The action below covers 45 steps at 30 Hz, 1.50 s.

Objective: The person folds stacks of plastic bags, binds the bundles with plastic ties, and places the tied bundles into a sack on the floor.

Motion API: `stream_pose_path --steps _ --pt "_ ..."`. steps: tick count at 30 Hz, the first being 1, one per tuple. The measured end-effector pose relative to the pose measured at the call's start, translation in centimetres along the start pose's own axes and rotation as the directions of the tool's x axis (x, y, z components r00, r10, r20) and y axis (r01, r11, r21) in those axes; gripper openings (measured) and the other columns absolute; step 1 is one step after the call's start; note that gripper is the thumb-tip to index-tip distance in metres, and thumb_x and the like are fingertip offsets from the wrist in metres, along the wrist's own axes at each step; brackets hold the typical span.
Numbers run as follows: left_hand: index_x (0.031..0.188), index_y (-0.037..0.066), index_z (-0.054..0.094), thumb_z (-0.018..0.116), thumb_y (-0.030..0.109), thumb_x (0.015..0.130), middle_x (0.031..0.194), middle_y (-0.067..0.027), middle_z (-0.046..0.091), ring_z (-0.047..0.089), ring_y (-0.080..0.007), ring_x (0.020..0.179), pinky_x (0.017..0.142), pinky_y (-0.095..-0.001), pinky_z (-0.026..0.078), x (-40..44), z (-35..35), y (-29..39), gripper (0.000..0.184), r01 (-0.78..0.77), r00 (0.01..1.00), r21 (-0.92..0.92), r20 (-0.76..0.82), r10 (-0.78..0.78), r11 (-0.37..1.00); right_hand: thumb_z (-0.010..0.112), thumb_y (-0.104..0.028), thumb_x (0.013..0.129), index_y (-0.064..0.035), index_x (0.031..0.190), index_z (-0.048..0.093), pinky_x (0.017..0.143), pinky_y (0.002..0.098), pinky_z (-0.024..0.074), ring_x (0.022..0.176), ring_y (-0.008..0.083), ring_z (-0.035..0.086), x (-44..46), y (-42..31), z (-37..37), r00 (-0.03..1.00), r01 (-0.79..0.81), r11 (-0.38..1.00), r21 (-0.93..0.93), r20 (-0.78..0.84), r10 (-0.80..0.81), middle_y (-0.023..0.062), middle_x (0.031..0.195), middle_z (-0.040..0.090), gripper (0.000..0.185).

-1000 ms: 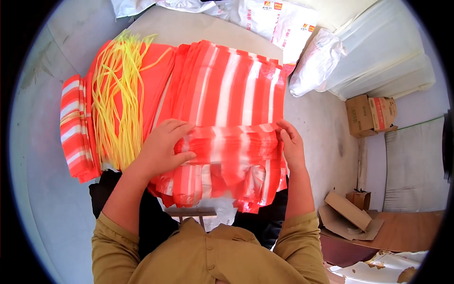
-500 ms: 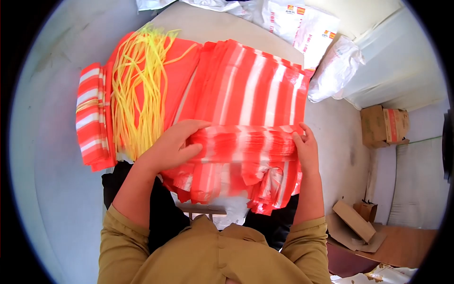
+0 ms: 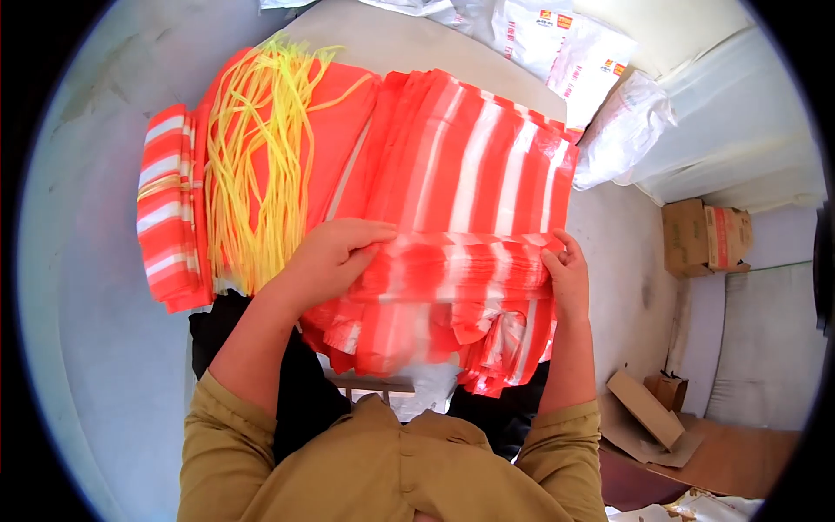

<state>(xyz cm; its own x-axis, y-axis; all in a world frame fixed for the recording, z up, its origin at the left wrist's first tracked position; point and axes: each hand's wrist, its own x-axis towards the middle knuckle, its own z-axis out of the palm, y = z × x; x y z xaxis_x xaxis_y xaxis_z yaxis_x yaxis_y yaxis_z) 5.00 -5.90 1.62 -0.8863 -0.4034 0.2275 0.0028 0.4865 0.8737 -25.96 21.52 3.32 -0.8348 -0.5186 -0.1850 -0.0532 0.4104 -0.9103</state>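
Note:
A thick folded bundle of red-and-white striped plastic bags [image 3: 452,268] lies across the near edge of a larger striped stack [image 3: 470,165]. At the bundle's left end my left hand [image 3: 335,257] is closed on it, with fingers on top. My right hand [image 3: 569,270] pinches the opposite end between thumb and fingers. Crumpled loose bag ends [image 3: 500,348] hang below the bundle, over my lap. Left of the stack, a heap of thin yellow strips [image 3: 261,165] is spread over red plastic. The undersides of the bundle and some fingertips are hidden.
A folded striped bundle bound with a yellowish tie [image 3: 165,204] sits at the far left. White printed sacks [image 3: 591,74] stand behind the table [image 3: 374,39]. To the right are a cardboard box [image 3: 706,237] and an opened flat carton [image 3: 648,413].
My left hand has shifted slightly right and its thumb has drawn in against the bundle. The right hand stays at its end, and the view has moved a little.

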Motion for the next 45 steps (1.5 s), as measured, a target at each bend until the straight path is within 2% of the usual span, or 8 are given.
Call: stream_pose_path --steps 6,18,24,27,30,32,35,45 --pt "0.117 0.000 0.072 0.055 -0.013 0.091 0.126 -0.0159 0.073 0.069 -0.0333 0.120 0.104 -0.0395 0.052 0.1 0.2 0.1 0.034 0.003 1.000 -0.025 -0.012 -0.004 1.000 0.066 -0.004 0.098 0.0007 0.140 0.053 0.075 0.0246 0.0514 0.082 0.0096 0.064 0.1 -0.1 0.3 1.000 0.008 0.998 0.068 -0.017 -0.006 0.0027 0.089 0.068 0.044" --pt "0.119 0.001 0.073 0.053 -0.014 0.084 0.122 -0.0174 0.074 0.068 -0.0370 0.117 0.104 -0.0423 0.053 0.1 0.1 0.0 0.042 -0.035 0.999 0.013 -0.033 0.036 0.999 0.066 -0.002 0.094 -0.0007 0.127 0.059 0.068 0.0249 0.0475 0.079 0.0092 0.060 0.4 -0.1 0.5 0.998 0.009 0.989 0.150 -0.068 0.001 0.0020 0.088 0.065 0.033" --pt "0.114 0.000 0.073 0.058 -0.009 0.083 0.123 -0.0157 0.075 0.066 -0.0370 0.125 0.109 -0.0447 0.050 0.1 0.0 0.3 0.035 -0.068 0.998 0.020 0.009 0.068 0.997 0.066 -0.006 0.096 -0.0002 0.128 0.059 0.071 0.0256 0.0488 0.080 0.0092 0.059 0.5 0.2 0.7 0.997 0.003 0.997 0.083 -0.081 0.004 0.0014 0.091 0.064 0.033" --pt "0.114 0.003 0.074 0.071 0.007 0.081 0.125 -0.0149 0.074 0.063 -0.0383 0.129 0.111 -0.0493 0.048 0.3 0.0 0.5 0.034 -0.117 0.993 0.058 0.025 0.116 0.991 0.071 -0.013 0.095 0.0009 0.136 0.057 0.087 0.0323 0.0523 0.100 0.0196 0.063 -0.2 -0.3 0.8 0.989 0.043 0.980 -0.195 -0.133 -0.069 0.0091 0.108 0.067 0.045" --pt "0.118 0.004 0.071 0.079 0.025 0.080 0.125 -0.0145 0.073 0.059 -0.0377 0.134 0.117 -0.0521 0.042 0.7 0.4 1.4 0.044 -0.164 0.986 0.151 0.060 0.157 0.975 0.077 -0.022 0.090 -0.0012 0.143 0.055 0.109 0.0441 0.0450 0.127 0.0332 0.055 -1.7 -0.9 1.2 0.850 0.393 0.650 -0.650 -0.014 -0.527 0.0181 0.136 0.060 0.061" --pt "0.124 0.004 0.068 0.082 0.030 0.079 0.126 -0.0143 0.072 0.057 -0.0371 0.136 0.118 -0.0539 0.039 1.2 0.2 3.4 0.054 -0.140 0.987 0.269 0.111 0.114 0.953 0.080 -0.024 0.084 -0.0042 0.146 0.053 0.119 0.0537 0.0344 0.142 0.0408 0.043 -4.0 -4.4 3.1 0.782 0.576 0.552 -0.603 0.210 -0.586 0.0201 0.153 0.049 0.070" --pt "0.133 0.004 0.061 0.084 0.029 0.075 0.128 -0.0145 0.070 0.055 -0.0364 0.138 0.119 -0.0552 0.038 1.5 1.0 4.8 0.068 -0.177 0.980 0.379 0.154 0.126 0.908 0.081 -0.022 0.080 -0.0054 0.148 0.051 0.120 0.0584 0.0323 0.144 0.0393 0.043 -5.8 -7.4 6.2 0.612 0.756 0.213 -0.619 0.554 -0.564 0.0167 0.156 0.047 0.076" --pt "0.143 0.003 0.055 0.076 0.013 0.075 0.134 -0.0154 0.068 0.061 -0.0333 0.131 0.114 -0.0528 0.044 1.5 3.2 4.5 0.071 -0.276 0.961 0.491 0.121 0.249 0.826 0.069 -0.001 0.078 -0.0044 0.134 0.063 0.104 0.0445 0.0492 0.121 0.0316 0.063 -4.4 -6.6 9.6 0.555 0.804 0.204 -0.558 0.583 -0.594 0.0123 0.132 0.068 0.057"
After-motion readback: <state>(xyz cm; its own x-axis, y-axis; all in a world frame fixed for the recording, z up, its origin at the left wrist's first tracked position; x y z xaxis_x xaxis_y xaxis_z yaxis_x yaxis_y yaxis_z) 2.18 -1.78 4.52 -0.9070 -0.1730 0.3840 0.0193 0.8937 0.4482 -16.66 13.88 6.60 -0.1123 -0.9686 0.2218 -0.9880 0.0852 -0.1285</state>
